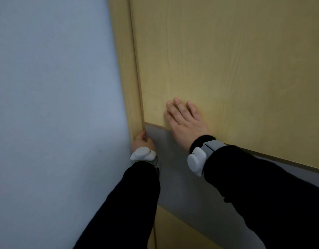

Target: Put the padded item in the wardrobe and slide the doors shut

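A light wood-grain wardrobe door (227, 60) fills the upper right, with a grey band (182, 177) across it lower down. The door's left edge lies against the wardrobe's wooden side frame (126, 69), with no gap showing. My right hand (185, 121) rests flat on the door, fingers spread, holding nothing. My left hand (142, 141) has its fingers curled at the door's left edge, where the door meets the frame. The padded item is hidden from view.
A pale blue-grey wall (52, 105) takes up the whole left side, right beside the wardrobe frame. Both wrists carry white devices over black sleeves.
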